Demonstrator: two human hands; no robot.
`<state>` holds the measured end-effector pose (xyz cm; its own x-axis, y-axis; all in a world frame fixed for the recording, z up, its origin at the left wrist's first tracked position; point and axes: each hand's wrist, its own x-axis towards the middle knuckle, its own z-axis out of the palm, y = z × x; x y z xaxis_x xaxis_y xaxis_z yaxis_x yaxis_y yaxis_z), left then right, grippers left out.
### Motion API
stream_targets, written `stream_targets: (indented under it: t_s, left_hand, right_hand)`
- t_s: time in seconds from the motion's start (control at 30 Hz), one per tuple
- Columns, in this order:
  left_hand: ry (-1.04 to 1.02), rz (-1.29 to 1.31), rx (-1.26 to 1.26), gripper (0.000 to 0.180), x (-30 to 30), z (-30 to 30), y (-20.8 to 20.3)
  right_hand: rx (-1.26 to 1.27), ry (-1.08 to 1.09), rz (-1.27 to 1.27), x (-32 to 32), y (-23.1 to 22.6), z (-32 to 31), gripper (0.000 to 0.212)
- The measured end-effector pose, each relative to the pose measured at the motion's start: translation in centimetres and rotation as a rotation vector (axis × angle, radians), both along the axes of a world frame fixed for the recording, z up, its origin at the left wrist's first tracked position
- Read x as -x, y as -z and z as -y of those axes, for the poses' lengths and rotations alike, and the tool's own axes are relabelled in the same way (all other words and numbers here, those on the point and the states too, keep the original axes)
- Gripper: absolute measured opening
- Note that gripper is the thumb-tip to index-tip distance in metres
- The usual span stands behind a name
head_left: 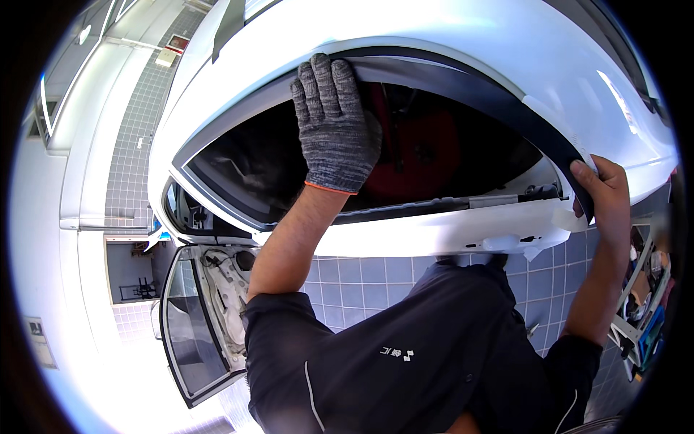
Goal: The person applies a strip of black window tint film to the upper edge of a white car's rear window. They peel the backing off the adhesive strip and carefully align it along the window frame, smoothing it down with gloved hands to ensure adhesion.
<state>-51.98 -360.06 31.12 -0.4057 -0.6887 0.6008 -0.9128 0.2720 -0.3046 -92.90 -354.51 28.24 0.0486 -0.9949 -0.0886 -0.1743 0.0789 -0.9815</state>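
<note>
In a grey knitted glove with an orange cuff edge, my left hand [334, 130] lies flat, fingers stretched, against the upper window frame of a white car door [434, 239]. A long black strip [535, 116], film or trim, curves along the top of that frame and down its right side. My bare right hand [607, 189] pinches the strip near its lower right end, thumb on the outer face; the other fingers are partly hidden behind it. Pale backing or tape [570, 220] hangs beside this end. Through the window opening [426, 145] the dark interior shows some red.
The white car roof [463, 22] spans the top. Left of me, another car door [210, 311] stands swung out, its inner panel exposed. A cart [636, 296] with tools and loose items is at the right. Blue-grey floor tiles [361, 282] show below the door.
</note>
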Motion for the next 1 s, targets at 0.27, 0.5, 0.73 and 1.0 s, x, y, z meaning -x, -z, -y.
stream_targets:
  t_s: [0.27, 0.5, 0.73, 1.0]
  left_hand:
    - [0.092, 0.061, 0.038, 0.073, 2.1, 0.4, 0.7]
    - [0.217, 0.042, -0.091, 0.077, 5.7, 0.1, 1.9]
    - [0.323, 0.07, -0.208, 0.078, 9.7, 0.0, 3.3]
    - [0.203, 0.124, -0.159, 0.089, 6.0, 0.2, 1.3]
  right_hand:
    - [-0.005, -0.015, -0.02, -0.6, 0.9, 0.7, 0.039]
    - [-0.016, -0.004, -0.012, -0.9, 2.1, 2.0, 0.039]
    - [-0.014, -0.007, 0.007, -1.3, 2.3, 2.3, 0.038]
    - [-0.023, -0.008, 0.003, -1.2, 2.0, 2.1, 0.037]
